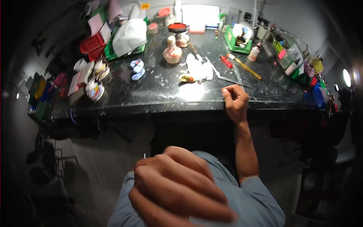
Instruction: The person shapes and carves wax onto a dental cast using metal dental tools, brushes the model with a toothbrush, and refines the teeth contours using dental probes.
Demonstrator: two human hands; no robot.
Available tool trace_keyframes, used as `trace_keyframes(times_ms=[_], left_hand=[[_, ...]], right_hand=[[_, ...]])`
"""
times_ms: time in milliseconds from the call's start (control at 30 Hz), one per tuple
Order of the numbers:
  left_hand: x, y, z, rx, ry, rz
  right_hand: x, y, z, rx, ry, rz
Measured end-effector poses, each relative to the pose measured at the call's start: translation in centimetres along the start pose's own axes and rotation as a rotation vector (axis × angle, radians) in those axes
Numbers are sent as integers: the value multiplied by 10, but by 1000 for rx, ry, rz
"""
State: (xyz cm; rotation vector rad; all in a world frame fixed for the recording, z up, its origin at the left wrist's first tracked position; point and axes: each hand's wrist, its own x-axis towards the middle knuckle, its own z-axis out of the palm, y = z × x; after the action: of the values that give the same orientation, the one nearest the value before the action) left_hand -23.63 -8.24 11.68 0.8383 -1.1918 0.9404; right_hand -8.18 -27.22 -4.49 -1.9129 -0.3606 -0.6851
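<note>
My left hand (pixel 177 185) is large and blurred right below the camera, with its fingers curled. A thin white tip (pixel 144 156) shows beside its knuckles; I cannot tell whether the hand holds it. My right hand (pixel 237 101) rests at the front edge of the black table (pixel 151 96), thumb and fingers pinched together; anything between them is too small to make out. Just beyond it lies a slim dark tool (pixel 230 81). Crumpled white tissue (pixel 200 69) and a small golden piece (pixel 187 78) lie further left, near a bright spot of light.
A round-bellied bottle (pixel 172 56) stands behind the tissue. A red piece (pixel 227 61) and a yellow stick (pixel 248 69) lie to the right. A blue-and-white figurine (pixel 137 69) is on the left. Green baskets (pixel 239 48) and white bottles (pixel 254 53) line the back.
</note>
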Motion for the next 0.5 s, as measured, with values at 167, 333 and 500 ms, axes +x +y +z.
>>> trace_keyframes(times_ms=[167, 333, 500], left_hand=[[-54, -30, -65, 543, -88, -356], [-118, -83, -152, 849, 97, -1039], [-126, -87, -153, 853, 72, -1085]], right_hand=[[-1, -6, -3, 27, -21, 23], [-1, -6, -3, 2, -65, -37], [1, 4, -10, 178, -53, 65]])
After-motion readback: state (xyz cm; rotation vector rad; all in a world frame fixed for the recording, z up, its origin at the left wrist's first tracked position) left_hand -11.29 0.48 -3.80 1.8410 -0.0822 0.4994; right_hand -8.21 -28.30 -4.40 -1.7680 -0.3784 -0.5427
